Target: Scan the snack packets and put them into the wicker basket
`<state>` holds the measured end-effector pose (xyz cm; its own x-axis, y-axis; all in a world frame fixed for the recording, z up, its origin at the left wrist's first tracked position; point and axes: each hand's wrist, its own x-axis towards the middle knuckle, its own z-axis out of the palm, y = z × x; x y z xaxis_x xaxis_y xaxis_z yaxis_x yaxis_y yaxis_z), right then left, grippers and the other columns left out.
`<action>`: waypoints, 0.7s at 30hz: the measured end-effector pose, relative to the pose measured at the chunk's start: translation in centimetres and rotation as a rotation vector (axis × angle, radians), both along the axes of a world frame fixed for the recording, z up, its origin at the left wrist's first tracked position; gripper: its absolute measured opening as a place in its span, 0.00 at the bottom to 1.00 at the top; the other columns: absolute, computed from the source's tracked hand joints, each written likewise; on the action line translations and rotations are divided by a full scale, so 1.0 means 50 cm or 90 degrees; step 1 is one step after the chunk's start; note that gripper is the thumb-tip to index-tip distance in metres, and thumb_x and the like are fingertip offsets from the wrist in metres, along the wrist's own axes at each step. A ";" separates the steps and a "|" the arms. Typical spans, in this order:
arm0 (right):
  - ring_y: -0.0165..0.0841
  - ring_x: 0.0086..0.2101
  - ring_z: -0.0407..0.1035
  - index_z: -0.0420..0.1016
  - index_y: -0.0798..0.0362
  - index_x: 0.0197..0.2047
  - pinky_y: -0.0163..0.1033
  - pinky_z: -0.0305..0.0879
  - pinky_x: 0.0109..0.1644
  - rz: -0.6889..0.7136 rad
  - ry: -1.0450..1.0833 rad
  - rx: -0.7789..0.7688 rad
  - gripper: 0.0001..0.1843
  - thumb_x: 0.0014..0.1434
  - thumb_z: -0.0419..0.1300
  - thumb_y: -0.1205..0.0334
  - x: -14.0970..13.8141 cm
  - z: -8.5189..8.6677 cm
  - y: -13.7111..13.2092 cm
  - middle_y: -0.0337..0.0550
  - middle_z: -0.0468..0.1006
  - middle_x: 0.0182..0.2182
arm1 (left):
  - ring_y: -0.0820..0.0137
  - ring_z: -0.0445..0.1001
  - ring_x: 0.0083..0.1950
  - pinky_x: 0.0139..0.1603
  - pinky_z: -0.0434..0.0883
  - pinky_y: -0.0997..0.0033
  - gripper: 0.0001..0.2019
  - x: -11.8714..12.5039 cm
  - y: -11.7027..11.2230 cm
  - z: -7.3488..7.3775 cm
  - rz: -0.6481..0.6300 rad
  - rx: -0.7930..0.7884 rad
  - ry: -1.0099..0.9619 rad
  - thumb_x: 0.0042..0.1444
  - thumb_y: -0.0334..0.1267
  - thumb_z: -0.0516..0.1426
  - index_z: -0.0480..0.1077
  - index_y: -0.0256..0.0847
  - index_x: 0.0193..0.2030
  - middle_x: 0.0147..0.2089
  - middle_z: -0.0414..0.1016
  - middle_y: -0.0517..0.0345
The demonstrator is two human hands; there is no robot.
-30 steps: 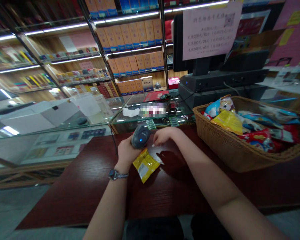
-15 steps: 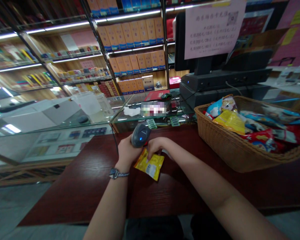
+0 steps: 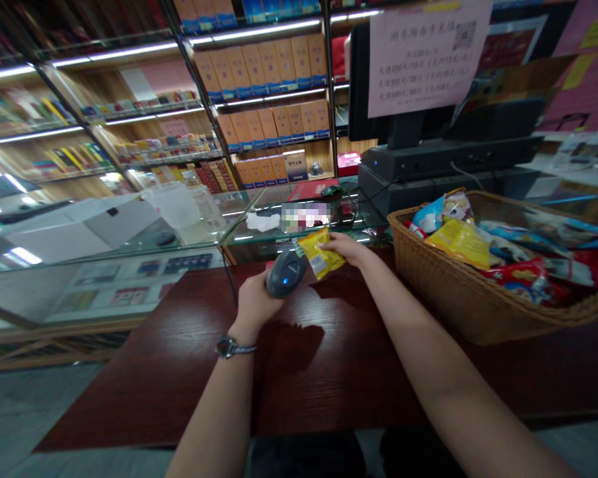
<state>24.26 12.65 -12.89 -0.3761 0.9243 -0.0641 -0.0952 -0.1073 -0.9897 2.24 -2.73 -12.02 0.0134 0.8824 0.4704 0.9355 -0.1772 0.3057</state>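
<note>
My left hand [image 3: 253, 302] is closed around a grey barcode scanner [image 3: 285, 273] with a small blue light, held above the dark red wooden counter [image 3: 309, 372]. A watch sits on that wrist. My right hand [image 3: 346, 248] pinches a small yellow snack packet [image 3: 319, 252], raised just right of the scanner's head and close to it. The packet is off the counter and tilted.
A wicker basket [image 3: 453, 292] full of snack packets stands on the counter at the right. Behind are a glass display case [image 3: 259, 232], a black register with a monitor [image 3: 428, 159] and a paper notice, and lit shelves of boxes.
My right hand picked the yellow packet off the counter and lifted it up and right, beside the scanner. The scanner tilted slightly toward it.
</note>
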 end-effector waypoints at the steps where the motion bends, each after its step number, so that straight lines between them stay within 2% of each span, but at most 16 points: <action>1: 0.33 0.30 0.76 0.73 0.54 0.40 0.39 0.74 0.39 -0.033 0.031 0.007 0.15 0.48 0.67 0.71 0.016 0.008 0.007 0.41 0.82 0.32 | 0.57 0.82 0.36 0.33 0.69 0.69 0.12 0.002 -0.001 0.000 -0.027 -0.011 0.011 0.48 0.40 0.59 0.78 0.39 0.38 0.32 0.83 0.49; 6: 0.34 0.32 0.77 0.73 0.54 0.40 0.41 0.74 0.41 -0.092 0.108 0.029 0.14 0.49 0.67 0.71 0.072 0.041 0.013 0.41 0.82 0.32 | 0.60 0.81 0.35 0.33 0.68 0.71 0.11 0.013 -0.005 -0.001 -0.106 -0.041 0.043 0.45 0.35 0.59 0.78 0.42 0.36 0.33 0.83 0.53; 15: 0.35 0.33 0.77 0.74 0.54 0.42 0.42 0.74 0.44 -0.082 0.133 0.032 0.17 0.46 0.66 0.73 0.081 0.052 0.017 0.42 0.82 0.33 | 0.59 0.80 0.32 0.30 0.64 0.70 0.09 0.007 0.001 -0.004 -0.073 -0.040 0.052 0.45 0.36 0.58 0.78 0.40 0.33 0.28 0.81 0.51; 21: 0.35 0.33 0.77 0.73 0.54 0.41 0.42 0.74 0.41 -0.091 0.136 0.040 0.18 0.44 0.68 0.71 0.085 0.052 0.010 0.42 0.82 0.33 | 0.62 0.79 0.30 0.29 0.64 0.71 0.09 0.009 -0.001 -0.003 -0.083 -0.042 0.045 0.45 0.35 0.59 0.78 0.40 0.33 0.27 0.80 0.52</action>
